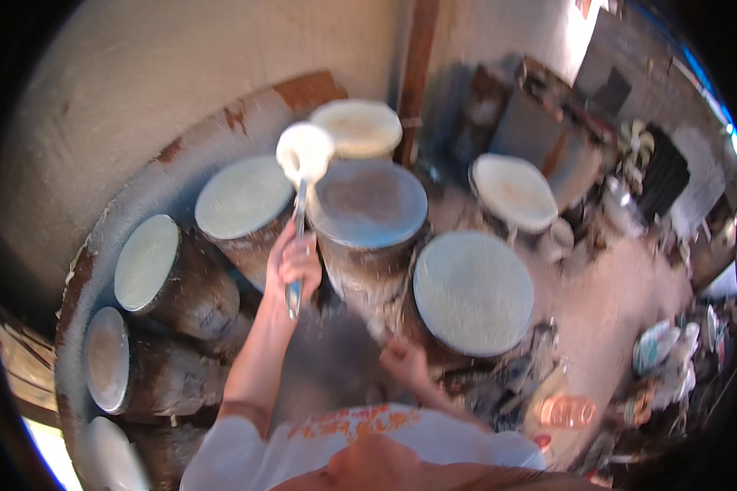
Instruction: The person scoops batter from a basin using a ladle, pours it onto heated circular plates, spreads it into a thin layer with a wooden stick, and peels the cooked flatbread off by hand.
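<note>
The left hand [298, 262] grips the ladle [305, 154], bowl at twelve o'clock. The bowl lies at eleven o'clock from the right hand [404, 360], whose grip I cannot tell.

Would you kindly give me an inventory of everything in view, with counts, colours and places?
Ladle: one, silvery handle, whitish head, left of centre
Round tops: eight, pale grey to cream, one browned, arcing from lower left to right of centre
Drum-like bodies: several, brown, under tops
Wall: beige, behind
Post: one, reddish brown, top centre
Bottle: one, orange, lower right
Bags: several, whitish, far right
Clutter: uncountable, mostly dark, right side
Floor: pinkish brown, right
Shirt: one, white, orange print, bottom
Left hand: one, gripping the ladle
Right hand: one, curled, lower centre, contents unclear
</note>
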A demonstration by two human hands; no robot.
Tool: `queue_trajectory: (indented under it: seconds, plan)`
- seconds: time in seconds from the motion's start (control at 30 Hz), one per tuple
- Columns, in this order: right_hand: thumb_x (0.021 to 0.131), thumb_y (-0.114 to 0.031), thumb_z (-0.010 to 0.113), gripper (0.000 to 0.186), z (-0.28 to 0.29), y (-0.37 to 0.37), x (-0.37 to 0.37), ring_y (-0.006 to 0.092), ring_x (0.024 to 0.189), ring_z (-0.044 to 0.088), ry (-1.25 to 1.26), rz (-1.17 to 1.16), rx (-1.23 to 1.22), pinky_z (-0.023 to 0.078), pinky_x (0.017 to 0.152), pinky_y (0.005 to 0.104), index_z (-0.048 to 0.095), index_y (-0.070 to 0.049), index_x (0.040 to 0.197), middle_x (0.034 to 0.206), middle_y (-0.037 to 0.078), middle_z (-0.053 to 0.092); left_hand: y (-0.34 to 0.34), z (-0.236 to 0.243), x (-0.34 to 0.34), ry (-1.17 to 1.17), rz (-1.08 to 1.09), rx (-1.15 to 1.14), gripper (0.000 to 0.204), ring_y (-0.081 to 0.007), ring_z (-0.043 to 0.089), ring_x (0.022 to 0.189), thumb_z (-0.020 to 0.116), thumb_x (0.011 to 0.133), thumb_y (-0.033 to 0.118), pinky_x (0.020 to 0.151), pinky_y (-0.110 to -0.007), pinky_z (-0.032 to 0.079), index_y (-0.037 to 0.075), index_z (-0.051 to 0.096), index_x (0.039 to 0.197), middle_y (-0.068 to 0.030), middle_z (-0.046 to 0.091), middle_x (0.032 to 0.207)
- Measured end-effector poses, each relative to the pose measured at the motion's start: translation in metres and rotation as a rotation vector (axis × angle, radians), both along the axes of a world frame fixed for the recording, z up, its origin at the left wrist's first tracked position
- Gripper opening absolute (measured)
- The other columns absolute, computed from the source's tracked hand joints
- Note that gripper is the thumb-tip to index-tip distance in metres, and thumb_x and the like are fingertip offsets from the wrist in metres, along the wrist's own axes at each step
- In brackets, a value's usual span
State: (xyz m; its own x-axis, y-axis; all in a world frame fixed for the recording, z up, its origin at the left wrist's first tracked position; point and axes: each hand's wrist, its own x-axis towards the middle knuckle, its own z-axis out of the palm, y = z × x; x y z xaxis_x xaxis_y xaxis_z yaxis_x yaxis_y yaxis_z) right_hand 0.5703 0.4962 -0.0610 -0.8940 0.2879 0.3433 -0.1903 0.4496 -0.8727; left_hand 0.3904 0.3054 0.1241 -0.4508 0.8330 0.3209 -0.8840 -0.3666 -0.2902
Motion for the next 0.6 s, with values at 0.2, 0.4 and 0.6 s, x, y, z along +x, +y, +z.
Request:
queue_trajectory:
  seconds: [0.2, 0.4, 0.6]
  plan:
    - [0.079, 0.005, 0.056, 0.046, -0.005, 0.068, -0.122, 0.0070, 0.057, 0.053, -0.206, -0.370, -0.920, 0.043, 0.045, 0.0211, 0.056, -0.001, 0.124, 0.080, 0.002, 0.061, 0.106, -0.062, -0.097, -0.062, -0.171, -0.365, 0.033, -0.0104, 0.043, 0.038, 0.044, 0.098, 0.027, 0.036, -0.024, 0.037, 0.007, 0.045, 0.073, 0.0016, 0.039, 0.052]
    - [0.076, 0.007, 0.060, 0.045, -0.048, 0.046, -0.160, 0.0095, 0.057, 0.054, -0.139, -0.529, -1.024, 0.050, 0.051, 0.0236, 0.059, -0.001, 0.120, 0.085, 0.006, 0.060, 0.139, -0.104, -0.136, 0.965, 0.079, -1.487, 0.051, -0.0137, 0.047, 0.043, 0.051, 0.094, 0.016, 0.041, -0.029, 0.040, 0.033, 0.038, 0.141, -0.0003, 0.047, 0.060]
    - [0.069, 0.004, 0.064, 0.048, -0.041, 0.026, -0.190, 0.0267, 0.096, 0.055, -0.143, -0.755, -0.199, 0.046, 0.083, 0.0331, 0.058, 0.001, 0.116, 0.106, 0.014, 0.052, 0.129, -0.104, -0.245, 2.740, 0.644, -1.607, 0.058, -0.0364, 0.061, 0.071, 0.056, 0.089, 0.022, 0.065, -0.047, 0.048, 0.039, 0.035, 0.140, -0.0182, 0.063, 0.078]
